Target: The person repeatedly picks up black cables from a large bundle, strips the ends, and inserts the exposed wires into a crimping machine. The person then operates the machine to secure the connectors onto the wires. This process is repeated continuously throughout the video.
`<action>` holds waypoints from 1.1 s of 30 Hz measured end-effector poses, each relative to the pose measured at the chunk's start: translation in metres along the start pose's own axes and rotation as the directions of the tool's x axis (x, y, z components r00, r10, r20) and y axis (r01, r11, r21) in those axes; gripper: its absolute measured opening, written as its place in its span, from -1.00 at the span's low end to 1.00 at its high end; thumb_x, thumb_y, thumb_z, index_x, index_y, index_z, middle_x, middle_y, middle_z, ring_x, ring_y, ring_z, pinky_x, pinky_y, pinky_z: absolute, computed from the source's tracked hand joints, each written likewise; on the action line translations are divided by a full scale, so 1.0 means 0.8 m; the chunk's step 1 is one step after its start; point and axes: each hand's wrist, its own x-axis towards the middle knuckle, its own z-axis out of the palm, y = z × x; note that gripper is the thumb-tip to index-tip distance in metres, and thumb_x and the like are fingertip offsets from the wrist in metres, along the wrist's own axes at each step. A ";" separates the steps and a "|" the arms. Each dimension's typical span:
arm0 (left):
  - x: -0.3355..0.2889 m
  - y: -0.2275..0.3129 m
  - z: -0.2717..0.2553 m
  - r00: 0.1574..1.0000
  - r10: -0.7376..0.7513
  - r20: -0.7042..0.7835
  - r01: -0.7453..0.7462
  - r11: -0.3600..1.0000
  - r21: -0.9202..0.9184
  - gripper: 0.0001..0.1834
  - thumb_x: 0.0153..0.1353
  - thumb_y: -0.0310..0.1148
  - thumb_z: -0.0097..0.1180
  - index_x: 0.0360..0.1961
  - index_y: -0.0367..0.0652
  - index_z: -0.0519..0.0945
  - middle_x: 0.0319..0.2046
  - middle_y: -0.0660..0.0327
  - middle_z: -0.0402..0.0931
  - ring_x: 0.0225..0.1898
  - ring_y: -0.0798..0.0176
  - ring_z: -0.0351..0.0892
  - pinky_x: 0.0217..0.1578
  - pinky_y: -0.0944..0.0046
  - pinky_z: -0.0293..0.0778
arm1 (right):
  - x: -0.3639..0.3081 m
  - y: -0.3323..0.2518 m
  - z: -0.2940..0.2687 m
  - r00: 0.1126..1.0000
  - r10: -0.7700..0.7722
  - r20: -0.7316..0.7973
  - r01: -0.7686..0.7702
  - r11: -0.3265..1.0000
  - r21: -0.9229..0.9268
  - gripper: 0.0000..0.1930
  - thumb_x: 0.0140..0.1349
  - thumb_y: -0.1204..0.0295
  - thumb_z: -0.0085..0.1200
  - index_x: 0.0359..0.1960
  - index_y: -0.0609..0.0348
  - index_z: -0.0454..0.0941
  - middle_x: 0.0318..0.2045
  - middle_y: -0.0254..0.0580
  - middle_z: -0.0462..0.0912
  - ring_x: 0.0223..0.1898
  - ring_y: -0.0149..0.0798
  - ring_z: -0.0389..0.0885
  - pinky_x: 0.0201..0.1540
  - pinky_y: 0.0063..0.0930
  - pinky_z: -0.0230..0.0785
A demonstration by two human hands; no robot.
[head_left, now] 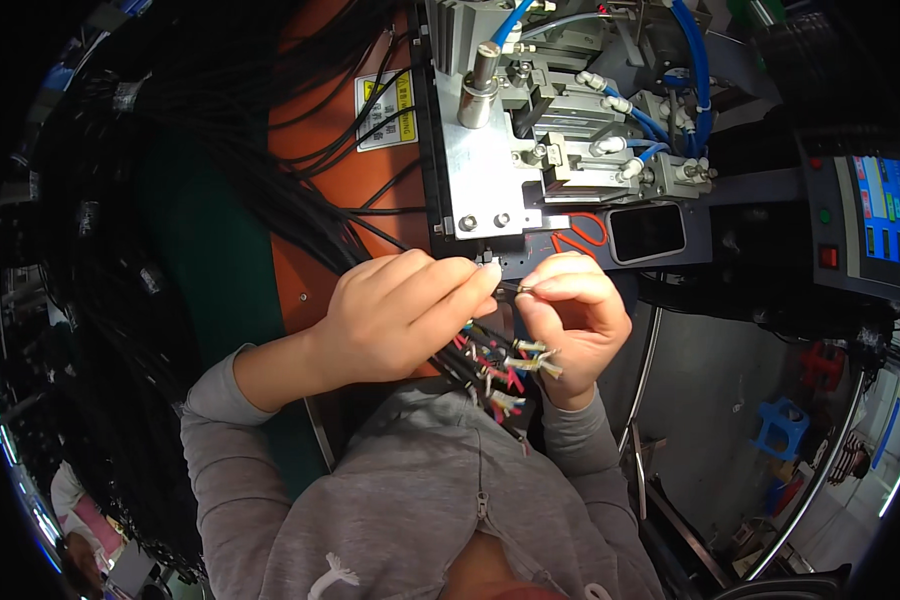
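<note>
My left hand [400, 312] is closed, thumb and fingers pressed together on a black cable mostly hidden inside it. Just to its right, the thumb and forefinger of my right hand [580, 318] pinch the tip of that cable, where a small light-coloured wire end shows. Below and between both hands hangs a bundle of cable ends [498, 372], black-sheathed, with stripped red, white and yellowish wires fanning out. Long black cables [310, 225] run from the upper left down behind my left hand. Both hands are at the front edge of a metal machine fixture [480, 190].
Pneumatic cylinders [595, 165] with blue hoses stand behind the fixture. Red-handled scissors [582, 235] and a phone [647, 233] lie to its right. A control panel with a screen [882, 208] is at the far right. A blue stool [780, 428] stands on the floor.
</note>
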 end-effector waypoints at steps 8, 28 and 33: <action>-0.007 0.000 0.013 0.993 -0.113 -0.023 0.111 0.991 -0.079 -0.84 0.00 -0.41 0.19 -0.38 -0.23 0.55 -0.55 0.26 0.41 -0.59 0.33 0.44 -0.65 0.35 0.32 | -0.001 0.005 0.012 0.997 -0.008 0.079 0.021 0.986 -0.164 -0.80 -0.04 0.70 0.27 -0.33 0.32 0.60 -0.35 -0.12 0.61 -0.36 -0.34 0.58 -0.26 -0.56 0.43; -0.012 -0.005 0.022 0.985 -0.170 -0.025 0.161 0.966 -0.203 -0.70 -0.17 -0.41 0.24 -0.34 -0.26 0.56 -0.54 0.23 0.44 -0.57 0.26 0.52 -0.61 0.32 0.39 | -0.003 -0.005 0.013 0.996 0.072 0.054 -0.046 0.923 -0.382 -0.75 -0.08 0.63 0.32 -0.31 0.32 0.62 -0.42 -0.11 0.64 -0.35 -0.28 0.61 -0.33 -0.53 0.44; -0.007 -0.002 0.013 0.989 -0.141 0.035 0.145 0.973 -0.180 -0.76 -0.09 -0.43 0.30 -0.36 -0.28 0.58 -0.57 0.23 0.48 -0.62 0.28 0.51 -0.66 0.36 0.36 | -0.007 -0.006 0.008 0.994 0.109 0.017 -0.099 0.943 -0.317 -0.80 -0.03 0.63 0.28 -0.31 0.34 0.62 -0.38 -0.06 0.66 -0.36 -0.28 0.63 -0.27 -0.53 0.46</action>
